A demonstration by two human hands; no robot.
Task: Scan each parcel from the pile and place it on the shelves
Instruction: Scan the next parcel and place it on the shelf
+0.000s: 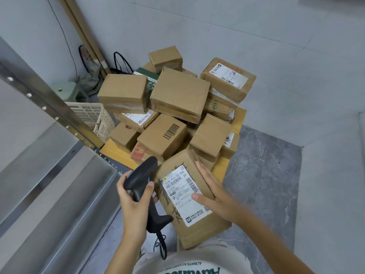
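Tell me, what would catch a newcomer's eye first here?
Probably the pile of brown cardboard parcels heaped in the corner against the grey wall. In front of it, the left hand grips a black scanner, while the right hand lies flat on a labelled parcel. Metal shelves stand at the left.
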